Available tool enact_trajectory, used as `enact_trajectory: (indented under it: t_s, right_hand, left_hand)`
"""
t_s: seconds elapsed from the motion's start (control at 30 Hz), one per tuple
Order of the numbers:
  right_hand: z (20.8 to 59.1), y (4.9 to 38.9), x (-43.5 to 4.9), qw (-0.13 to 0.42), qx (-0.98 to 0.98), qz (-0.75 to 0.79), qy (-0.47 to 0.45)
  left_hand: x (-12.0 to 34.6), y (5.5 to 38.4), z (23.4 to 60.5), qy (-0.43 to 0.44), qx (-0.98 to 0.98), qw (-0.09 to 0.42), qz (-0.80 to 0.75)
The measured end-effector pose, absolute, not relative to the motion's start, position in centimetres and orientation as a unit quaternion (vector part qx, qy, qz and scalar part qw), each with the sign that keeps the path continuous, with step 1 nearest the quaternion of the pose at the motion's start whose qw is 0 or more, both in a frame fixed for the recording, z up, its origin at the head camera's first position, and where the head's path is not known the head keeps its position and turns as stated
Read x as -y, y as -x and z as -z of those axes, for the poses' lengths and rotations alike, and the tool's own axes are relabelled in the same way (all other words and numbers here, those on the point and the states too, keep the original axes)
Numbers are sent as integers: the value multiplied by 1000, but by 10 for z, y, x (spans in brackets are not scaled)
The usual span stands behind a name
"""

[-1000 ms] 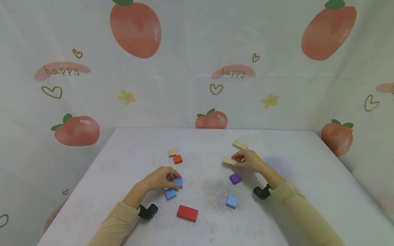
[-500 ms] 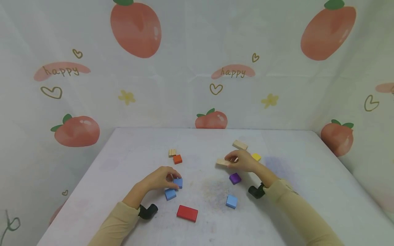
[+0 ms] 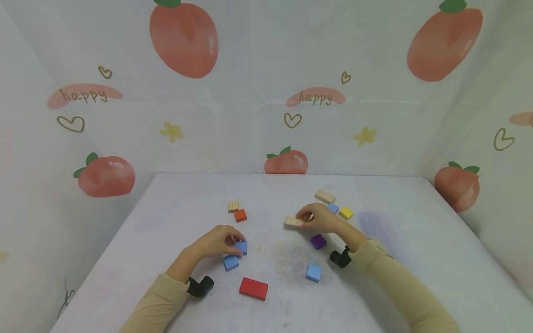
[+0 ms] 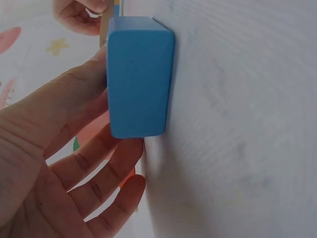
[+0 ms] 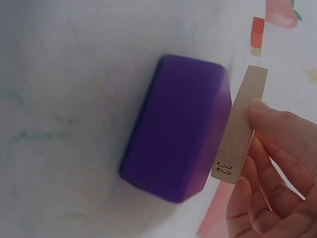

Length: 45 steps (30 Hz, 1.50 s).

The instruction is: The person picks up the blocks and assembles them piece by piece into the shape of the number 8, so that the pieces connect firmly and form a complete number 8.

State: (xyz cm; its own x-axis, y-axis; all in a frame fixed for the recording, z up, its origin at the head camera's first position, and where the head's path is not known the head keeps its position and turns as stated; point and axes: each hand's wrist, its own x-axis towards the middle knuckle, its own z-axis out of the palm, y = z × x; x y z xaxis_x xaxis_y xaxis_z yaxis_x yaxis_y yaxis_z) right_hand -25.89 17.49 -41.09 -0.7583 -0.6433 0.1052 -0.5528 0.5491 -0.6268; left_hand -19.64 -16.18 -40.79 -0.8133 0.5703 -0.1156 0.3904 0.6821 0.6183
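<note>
My left hand (image 3: 220, 241) pinches a small blue block (image 3: 241, 248) on the table between thumb and fingers. Just nearer lies another blue block (image 3: 231, 263), which fills the middle of the left wrist view and hides the held one there. My right hand (image 3: 319, 217) grips a plain wooden block (image 3: 293, 222) by its right end, thumb on the near side. In the right wrist view this wooden block (image 5: 240, 129) shows the number 32, and a purple block (image 5: 173, 129) stands large before it. From the head, the purple block (image 3: 318, 241) lies below the right hand.
A red oblong block (image 3: 253, 288) and a blue block (image 3: 313, 273) lie nearer. Farther back are a striped block (image 3: 233, 206) beside an orange block (image 3: 240, 215), plus another wooden block (image 3: 325, 196), a blue block (image 3: 332, 208) and a yellow block (image 3: 346, 213).
My right hand has moved left with the wooden block, uncovering the yellow block and then the blue block behind it. My left hand has stayed in place.
</note>
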Motion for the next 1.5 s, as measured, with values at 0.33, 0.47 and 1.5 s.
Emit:
enact_trajectory:
  t_s: [0.33, 0.47, 1.5]
  right_hand:
    - [403, 255, -164, 99, -894, 303, 314]
    - [404, 256, -162, 107, -897, 300, 306]
    - [405, 258, -151, 118, -896, 290, 316]
  left_hand:
    - [162, 197, 409, -259, -907, 152, -295]
    - [162, 197, 409, -260, -906, 151, -297]
    - [163, 197, 413, -254, -909, 148, -296]
